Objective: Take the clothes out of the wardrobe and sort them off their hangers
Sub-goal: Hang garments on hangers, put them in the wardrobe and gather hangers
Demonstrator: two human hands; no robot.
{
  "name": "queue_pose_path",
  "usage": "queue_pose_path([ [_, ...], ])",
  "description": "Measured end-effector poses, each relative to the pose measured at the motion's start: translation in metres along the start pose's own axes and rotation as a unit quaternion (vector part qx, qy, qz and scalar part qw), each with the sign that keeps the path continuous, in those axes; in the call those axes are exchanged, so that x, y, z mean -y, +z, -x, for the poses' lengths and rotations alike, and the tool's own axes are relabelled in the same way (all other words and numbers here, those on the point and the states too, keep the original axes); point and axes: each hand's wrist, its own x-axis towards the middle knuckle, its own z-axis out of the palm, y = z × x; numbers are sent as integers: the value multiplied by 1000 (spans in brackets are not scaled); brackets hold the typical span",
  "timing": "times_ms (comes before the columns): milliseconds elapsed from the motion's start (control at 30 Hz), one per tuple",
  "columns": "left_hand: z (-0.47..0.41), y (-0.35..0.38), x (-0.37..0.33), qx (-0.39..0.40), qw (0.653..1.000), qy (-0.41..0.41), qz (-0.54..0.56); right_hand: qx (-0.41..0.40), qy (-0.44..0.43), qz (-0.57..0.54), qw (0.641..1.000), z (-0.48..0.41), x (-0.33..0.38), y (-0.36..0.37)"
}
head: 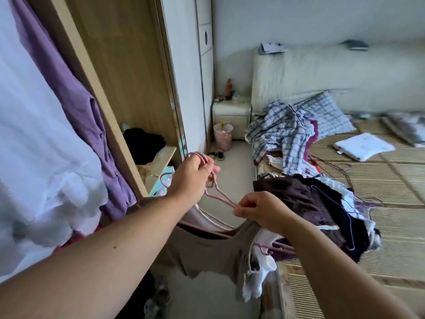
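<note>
Wardrobe filling the left of the frame, door open; white and purple clothes still hanging at far left. Bed taking up the right, its near edge running down the lower centre, a pile of clothes heaped along that edge.

Beige top sagging at lower centre, half off, draped under both hands over other garments on hangers.

Left hand at centre closing around a bunch of pink hangers by the hooks. Right hand just beside, pinching a hanger shoulder and the top's neckline together.

Risk, as judged: several hooks gripped at once are likely tangling, so pulling one could drag other garments to the floor or stretch the neckline.

Room: a narrow strip of floor showing between wardrobe and bed; open mat at far right offering space for laying things down.
</note>
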Motion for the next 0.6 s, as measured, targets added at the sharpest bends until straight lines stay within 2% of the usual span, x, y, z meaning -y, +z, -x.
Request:
queue_pose_path([
  [300, -87, 29, 1, 41, 998, 55, 12, -112, 26, -43, 992, -43, -10, -15],
  [467, -168, 49, 3, 69, 995, 55, 38, -66, 25, -98, 993, -111, -25, -41],
  [600, -252, 71, 6, 80, 995, 53, 27, -51, 40, -93, 994, -192, -42, -74],
])
